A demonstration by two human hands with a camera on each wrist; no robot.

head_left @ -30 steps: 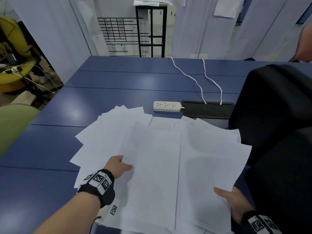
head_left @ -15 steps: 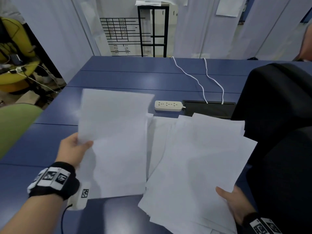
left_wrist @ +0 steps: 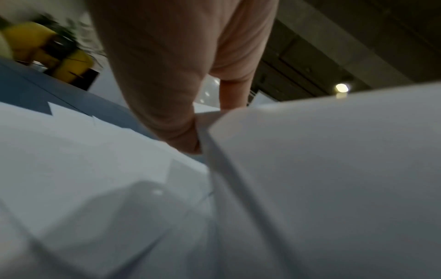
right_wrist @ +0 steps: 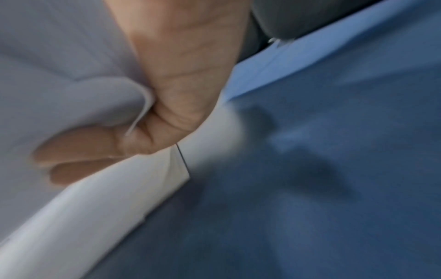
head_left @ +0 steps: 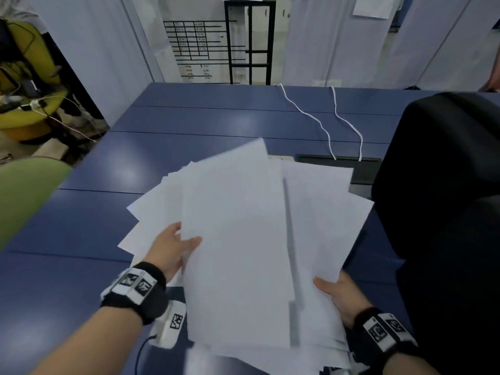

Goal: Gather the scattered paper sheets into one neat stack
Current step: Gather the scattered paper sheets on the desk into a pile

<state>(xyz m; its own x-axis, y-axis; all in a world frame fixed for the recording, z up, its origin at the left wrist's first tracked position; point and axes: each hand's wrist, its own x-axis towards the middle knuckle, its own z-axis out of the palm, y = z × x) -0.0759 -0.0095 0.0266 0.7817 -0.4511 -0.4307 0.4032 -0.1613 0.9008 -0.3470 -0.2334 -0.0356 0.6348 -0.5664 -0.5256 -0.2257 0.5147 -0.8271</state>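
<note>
1. Two hands are seen on the paper sheets (head_left: 238, 239), which lie in a loose pile on the blue counter (head_left: 81, 226).
2. Half a second ago, one bunch of sheets was held up high by the left hand (head_left: 173, 247), away from the rest. Now that bunch has been brought down and laid over the middle of the pile.
3. The left edge of the top bunch is pinched by the grip of the left hand, with the thumb on top. This is seen in the left wrist view too, where the paper edge is met by the left hand (left_wrist: 167, 94).
4. The near right corner of the pile is held by the right hand (head_left: 341, 296). In the right wrist view, the fingers (right_wrist: 78, 149) are curled under the sheets and the paper is bent over them, so this grip is closed on paper as well.
5. More sheets are fanned out under the left side of the pile, with their corners sticking out.
6. It is judged that nearly all the sheets are now in one place, but the pile is not neat yet. The edges will likely need to be squared up next.
7. A white power strip (head_left: 281, 158) is almost hidden behind the pile, and a black chair (head_left: 438, 212) is close on the right.
</note>
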